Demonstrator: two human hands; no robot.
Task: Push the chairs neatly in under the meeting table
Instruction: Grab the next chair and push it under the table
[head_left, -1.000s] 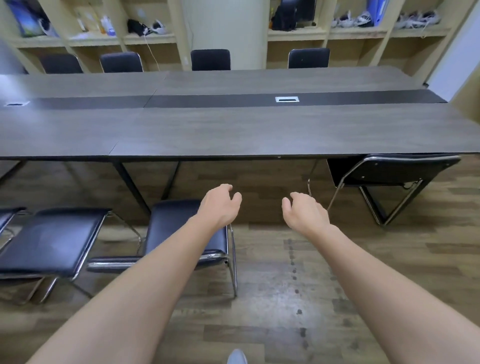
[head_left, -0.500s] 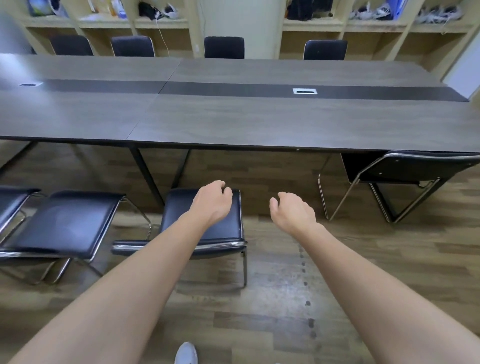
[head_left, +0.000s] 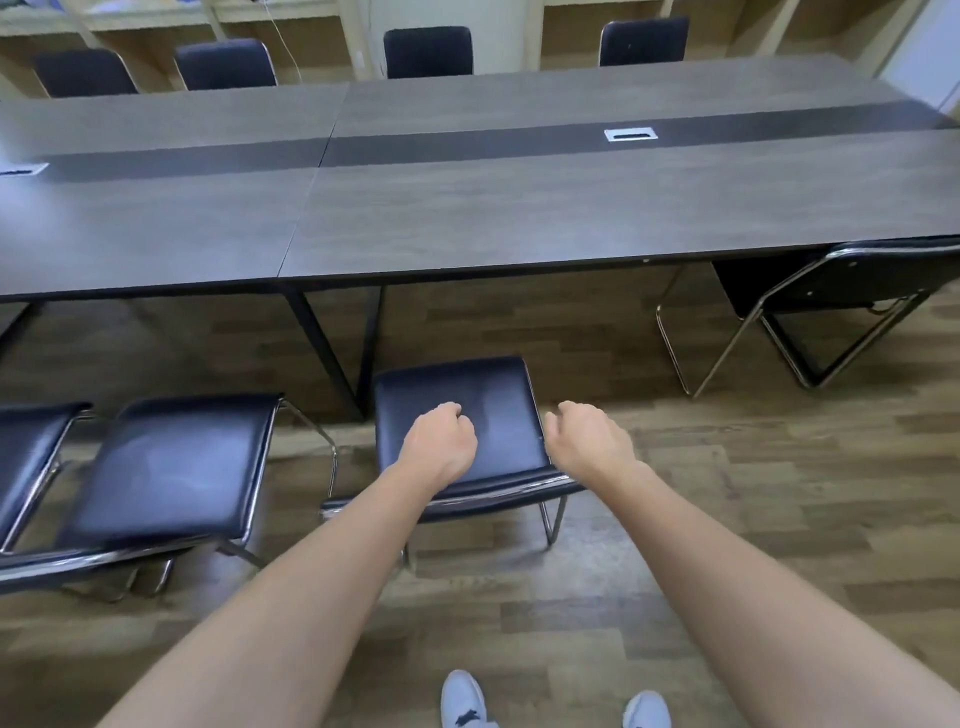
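Observation:
A long dark grey meeting table spans the view. Right in front of me stands a black chair with a chrome frame, pulled out from the table, its seat facing me and its backrest edge nearest. My left hand hovers over the seat with loosely curled fingers, holding nothing. My right hand hangs just past the seat's right edge, fingers loosely curled and empty. Two more pulled-out black chairs, one beside the other, stand to the left. A fourth chair on the right sits partly under the table.
Several black chairs line the table's far side, in front of wooden shelving. Table legs stand just left of the middle chair. A cable box sits in the tabletop. My shoes show on the wooden floor.
I have stepped closer and to the left. Both hands have come down towards the middle chair; the left hand now lies over its seat.

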